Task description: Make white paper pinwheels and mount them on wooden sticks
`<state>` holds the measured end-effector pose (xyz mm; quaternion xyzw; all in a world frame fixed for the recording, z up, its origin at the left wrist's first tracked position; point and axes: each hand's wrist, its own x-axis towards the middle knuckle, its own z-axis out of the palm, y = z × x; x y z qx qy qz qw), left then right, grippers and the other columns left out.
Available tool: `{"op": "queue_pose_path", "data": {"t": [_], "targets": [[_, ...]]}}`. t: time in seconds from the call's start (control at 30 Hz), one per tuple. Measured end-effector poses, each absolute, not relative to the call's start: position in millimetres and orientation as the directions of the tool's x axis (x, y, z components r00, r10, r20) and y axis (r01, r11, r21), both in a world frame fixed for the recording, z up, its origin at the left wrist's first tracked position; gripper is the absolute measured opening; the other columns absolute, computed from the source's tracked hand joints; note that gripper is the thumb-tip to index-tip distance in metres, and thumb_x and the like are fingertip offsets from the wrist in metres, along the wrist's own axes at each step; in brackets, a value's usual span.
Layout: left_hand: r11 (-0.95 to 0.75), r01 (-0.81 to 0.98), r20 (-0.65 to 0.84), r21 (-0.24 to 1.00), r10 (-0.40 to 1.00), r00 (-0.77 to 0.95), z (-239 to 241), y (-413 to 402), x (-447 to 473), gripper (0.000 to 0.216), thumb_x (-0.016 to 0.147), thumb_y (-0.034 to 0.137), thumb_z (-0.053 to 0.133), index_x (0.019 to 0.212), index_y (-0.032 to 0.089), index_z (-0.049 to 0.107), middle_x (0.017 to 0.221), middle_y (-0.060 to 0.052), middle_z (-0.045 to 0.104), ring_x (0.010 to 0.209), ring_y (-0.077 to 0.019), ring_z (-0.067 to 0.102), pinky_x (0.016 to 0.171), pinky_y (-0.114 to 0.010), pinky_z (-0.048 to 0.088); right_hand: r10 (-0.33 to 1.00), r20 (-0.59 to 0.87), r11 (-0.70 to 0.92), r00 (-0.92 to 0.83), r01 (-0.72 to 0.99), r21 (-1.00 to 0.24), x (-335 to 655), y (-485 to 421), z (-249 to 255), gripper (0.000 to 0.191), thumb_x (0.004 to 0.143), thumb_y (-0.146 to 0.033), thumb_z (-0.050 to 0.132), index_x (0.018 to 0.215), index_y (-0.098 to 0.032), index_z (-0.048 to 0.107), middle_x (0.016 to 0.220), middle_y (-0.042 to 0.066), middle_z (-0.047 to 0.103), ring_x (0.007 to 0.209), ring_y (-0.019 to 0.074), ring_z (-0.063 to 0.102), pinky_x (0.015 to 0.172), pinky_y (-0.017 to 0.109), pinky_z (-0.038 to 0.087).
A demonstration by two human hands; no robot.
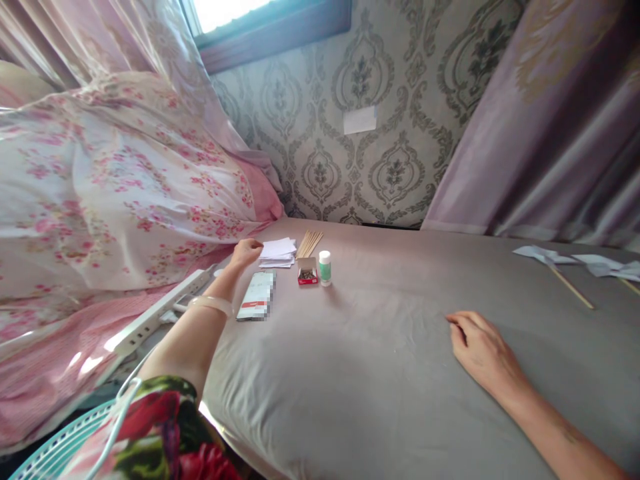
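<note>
My left hand (245, 253) reaches out to the stack of white paper sheets (279, 253) on the grey bed sheet (380, 360), its fingers curled onto the stack's left edge. My right hand (480, 350) rests palm down on the grey sheet at the right, fingers loosely bent, holding nothing. Beside the paper lie several thin wooden sticks (310, 243), a small red box (307, 272) standing open with dark bits inside, and a small white bottle (325, 267) with a green label. A phone (257, 296) lies flat just under my left wrist.
Paper pinwheels on sticks (575, 267) lie at the far right. A floral quilt (115, 193) is heaped at the left, with a white power strip (155, 313) along the bed's edge. A teal fan grille (55, 447) shows at the bottom left. Purple curtain (555, 120) hangs at right.
</note>
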<state>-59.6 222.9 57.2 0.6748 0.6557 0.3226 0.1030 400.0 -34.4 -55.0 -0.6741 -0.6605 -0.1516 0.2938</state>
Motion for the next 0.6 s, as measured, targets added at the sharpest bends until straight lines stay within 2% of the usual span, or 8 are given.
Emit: {"op": "queue_pose_path", "data": {"t": [0.27,0.43,0.6], "targets": [[-0.085,0.857,0.205,0.509,0.978,-0.024,57.7,251.2,-45.8,0.025,0.061,0.015,0.056,0.077,0.016,0.076,0.086,-0.007,0.075,0.085,-0.0224,0.066,0.077,-0.025,0.048,0.796,0.599,0.045,0.091,0.977,-0.208,400.3,-34.9,-57.6,0.026,0.086,-0.023,0.036,0.090,-0.016,0.061,0.093,0.012,0.064,0.085,0.0247,0.062,0.081,0.038,0.049],[-0.016,0.869,0.156,0.495,0.985,-0.071,55.3,254.1,-51.6,0.027,0.061,0.012,0.057,0.081,0.015,0.075,0.084,-0.007,0.074,0.083,-0.0210,0.065,0.072,-0.024,0.048,0.787,0.610,0.050,0.088,0.977,-0.206,399.4,-33.3,-57.0,0.024,0.085,-0.023,0.037,0.089,-0.018,0.060,0.092,0.011,0.064,0.086,0.0249,0.062,0.081,0.039,0.049],[0.035,0.884,0.138,0.466,0.984,-0.112,51.5,254.1,-52.8,0.025,0.063,0.016,0.060,0.085,0.013,0.072,0.085,-0.008,0.073,0.083,-0.0211,0.065,0.072,-0.025,0.047,0.787,0.611,0.046,0.084,0.980,-0.195,397.8,-32.7,-55.0,0.024,0.084,-0.022,0.036,0.088,-0.017,0.060,0.090,0.012,0.064,0.085,0.0255,0.062,0.080,0.039,0.049]]}}
